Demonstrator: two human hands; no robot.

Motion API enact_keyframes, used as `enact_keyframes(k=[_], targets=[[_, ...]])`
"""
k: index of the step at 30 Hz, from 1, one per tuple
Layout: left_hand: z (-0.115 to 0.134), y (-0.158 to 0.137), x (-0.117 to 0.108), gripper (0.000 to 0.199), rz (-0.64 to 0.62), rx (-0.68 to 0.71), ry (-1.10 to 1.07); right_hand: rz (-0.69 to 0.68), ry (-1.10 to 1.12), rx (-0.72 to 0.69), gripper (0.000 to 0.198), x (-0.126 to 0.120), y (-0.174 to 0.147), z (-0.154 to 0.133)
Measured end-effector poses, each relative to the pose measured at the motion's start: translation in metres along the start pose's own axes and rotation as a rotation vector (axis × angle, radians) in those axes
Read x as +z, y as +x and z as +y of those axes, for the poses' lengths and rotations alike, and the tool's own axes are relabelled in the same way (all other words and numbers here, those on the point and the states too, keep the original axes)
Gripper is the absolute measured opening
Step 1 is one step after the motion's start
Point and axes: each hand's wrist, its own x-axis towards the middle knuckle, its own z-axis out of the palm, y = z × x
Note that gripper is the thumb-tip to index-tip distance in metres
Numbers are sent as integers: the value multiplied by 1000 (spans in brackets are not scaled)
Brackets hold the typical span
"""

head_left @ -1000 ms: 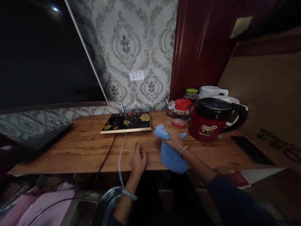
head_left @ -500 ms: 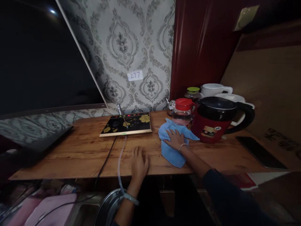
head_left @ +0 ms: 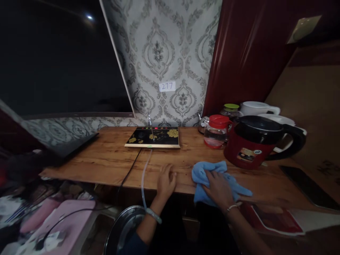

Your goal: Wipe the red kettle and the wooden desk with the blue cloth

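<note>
A blue cloth (head_left: pixel 209 177) lies bunched at the front edge of the wooden tabletop, partly hanging over it. My right hand (head_left: pixel 219 187) presses down on the cloth, its fingers partly sunk in the folds. My left hand (head_left: pixel 166 182) rests on the front edge of the wood, holding nothing, thumb apart from the fingers. Beyond the cloth stand a red and black electric kettle (head_left: pixel 252 141) and a glass jug with a red lid (head_left: pixel 216 131), with some clear liquid inside. A black induction-type panel with gold flowers (head_left: pixel 159 136) sits behind my left hand.
A clear hose (head_left: pixel 143 177) runs from the panel down towards a metal basin (head_left: pixel 119 226). A black cable (head_left: pixel 130 170) hangs over the edge. A phone (head_left: pixel 309 186) lies at right, white jugs (head_left: pixel 257 106) stand behind the kettle, and a large screen (head_left: pixel 61 60) is at left.
My right hand has drawn the cloth from beside the jug and kettle back to the table's front edge. My left hand stays at the edge. The view has shifted.
</note>
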Motion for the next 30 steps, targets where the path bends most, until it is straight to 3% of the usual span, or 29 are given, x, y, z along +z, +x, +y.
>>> enact_keyframes(k=[2,6,9,11,13,15,18,20,22,24,26,27,30], targets=[[13,-11,0,41,-19,-76,-193,-38,156,-91,42,-4,1,-19],[48,-32,-10,74,-57,-315,-681,-64,507,-182,41,-12,8,-59],[68,-36,-25,66,-24,-545,-1111,-8,620,-341,56,-23,14,-93],[74,-32,-40,56,79,-668,-1286,-23,659,-517,70,-33,17,-113],[73,-22,-61,47,214,-709,-1336,-54,707,-665,80,-43,22,-126],[64,-7,-89,43,290,-706,-1324,-33,738,-706,78,-50,29,-128],[33,24,-145,44,388,-598,-1247,34,737,-564,64,-44,40,-113],[2,43,-185,48,390,-517,-1151,-5,737,-454,58,-25,43,-93],[-34,57,-221,55,373,-535,-968,-38,726,-380,54,2,43,-70],[-72,63,-246,60,500,-584,-640,-29,683,-323,51,30,40,-47],[-103,60,-257,71,664,-524,-205,8,626,-282,50,52,35,-28],[-116,58,-256,77,642,-491,-5,16,593,-282,50,60,33,-21],[-138,51,-236,77,304,-450,439,24,487,-295,48,71,28,-9]])
